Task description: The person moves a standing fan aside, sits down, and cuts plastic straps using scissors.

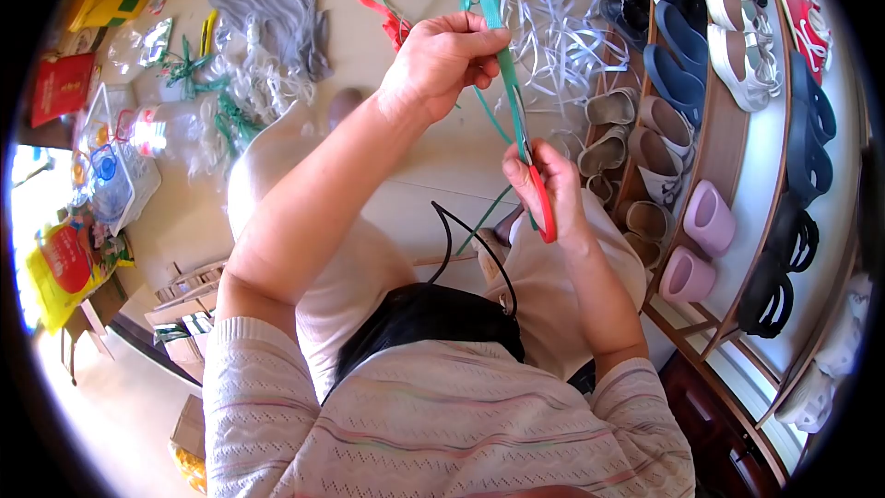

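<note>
Green strap (513,83) stretched up and down in front of the person, above the floor (433,171), between the raised left hand (447,60) and the right hand (553,186) lower down; the left thumb and forefinger pinched it near its upper end, the other fingers of that hand curled in towards the palm; the right hand gripped the scissors (547,207) by their red handles, thumb and fingers closed around them, while the blades pointed upward along the strap, though how far they stood apart could not be told. A red strip (392,28) lay just beyond the left hand; a loose tangle of white strips (558,23) spread across the floor beyond the right hand, beside the shoe rack (724,152) with its rows of footwear; on the left, a grey cloth (277,5) lay crumpled near clear plastic bottles (175,129), knotted green strips (189,74) and a white basket (140,186).
</note>
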Motion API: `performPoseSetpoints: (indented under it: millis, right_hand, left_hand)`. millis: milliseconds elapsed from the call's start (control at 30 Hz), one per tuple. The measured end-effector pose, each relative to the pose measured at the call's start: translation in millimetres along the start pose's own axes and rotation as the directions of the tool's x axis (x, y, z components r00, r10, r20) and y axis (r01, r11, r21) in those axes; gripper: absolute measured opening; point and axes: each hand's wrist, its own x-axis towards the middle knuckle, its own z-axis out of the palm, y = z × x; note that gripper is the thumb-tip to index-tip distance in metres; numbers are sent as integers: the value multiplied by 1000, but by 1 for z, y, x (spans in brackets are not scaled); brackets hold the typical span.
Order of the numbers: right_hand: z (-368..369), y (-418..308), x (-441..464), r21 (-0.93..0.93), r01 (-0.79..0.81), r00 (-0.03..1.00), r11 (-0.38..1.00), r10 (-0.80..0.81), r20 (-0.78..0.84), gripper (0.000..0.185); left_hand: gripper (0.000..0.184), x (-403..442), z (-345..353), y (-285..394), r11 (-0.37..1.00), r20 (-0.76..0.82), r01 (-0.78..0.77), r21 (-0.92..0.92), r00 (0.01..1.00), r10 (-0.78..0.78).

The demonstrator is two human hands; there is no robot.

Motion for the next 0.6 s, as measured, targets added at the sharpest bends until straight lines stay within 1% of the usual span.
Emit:
performPoseSetpoints:
  millis: [67,167,267,333,367,467,600]
  right_hand:
    - [0,1,1,16,-2,1000,1000,3,-4,19]
    - [-1,-3,1,10,-52,999,999,52,8,20]
    - [-3,1,1,-34,-76,997,997,76,11,20]
    - [-3,1,1,-49,-49,999,998,49,12,20]
    - [-3,1,1,-55,-35,999,998,36,12,20]
    - [1,-1,3,19,-5,1000,1000,5,-21,21]
    - [0,-3,3,10,-15,1000,1000,15,-11,21]
  left_hand:
    - [11,-3,2,-2,999,-10,-20,32,1000,20]
    - [12,-5,6,-4,999,-19,-34,37,999,35]
    - [12,-5,5,-4,998,-20,-49,40,999,50]
    - [12,-4,4,-5,998,-37,-50,47,998,51]
    - [12,-5,4,-6,998,-30,-42,52,999,44]
    - [12,-10,9,-11,997,-21,-16,72,1000,18]
    - [12,-11,10,-11,996,-9,36,76,999,-36]
